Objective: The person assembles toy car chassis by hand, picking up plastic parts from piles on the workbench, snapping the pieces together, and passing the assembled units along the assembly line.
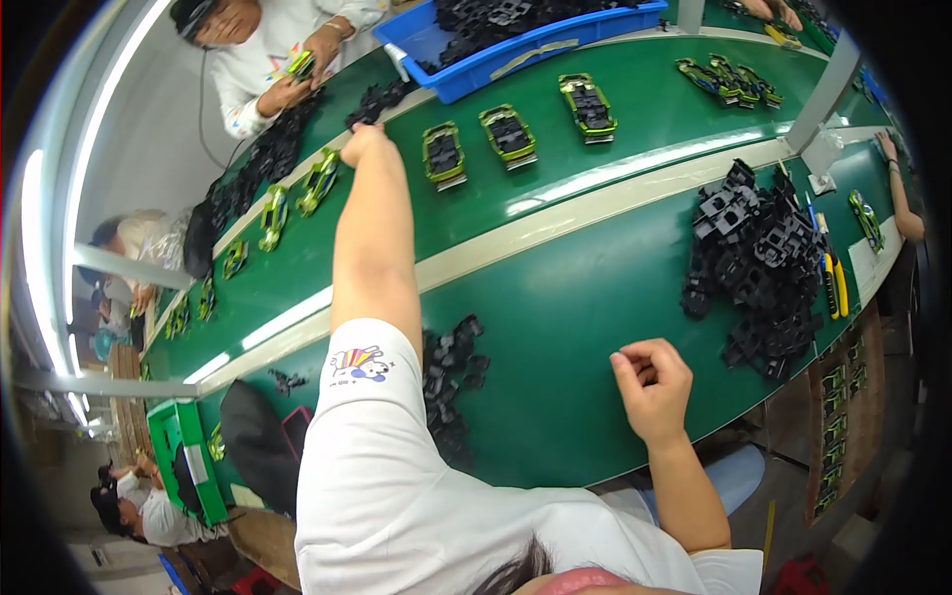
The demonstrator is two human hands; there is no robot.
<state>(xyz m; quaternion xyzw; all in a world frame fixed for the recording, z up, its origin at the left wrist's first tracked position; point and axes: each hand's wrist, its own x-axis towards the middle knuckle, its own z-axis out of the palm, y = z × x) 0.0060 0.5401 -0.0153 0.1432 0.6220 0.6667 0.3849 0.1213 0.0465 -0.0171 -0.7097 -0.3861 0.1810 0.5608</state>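
Note:
My left arm stretches far across the bench, and my left hand (365,144) is at a small heap of black plastic parts (380,100) on the far side of the belt. Its fingers look closed against the near end of that heap; what they hold is hidden. My right hand (654,389) hovers over the near green bench with fingers curled in and nothing visible in them. To the right of my left hand, three green frames with black inserts (443,156) lie in a row. Another green frame (317,181) lies just left of my forearm.
A blue bin (526,50) of black parts stands at the back. Black parts are piled on the near bench (751,253), beside yellow-handled pliers (836,283); a smaller pile (451,372) lies by my upper arm. Across the belt, a co-worker (268,69) handles a green frame.

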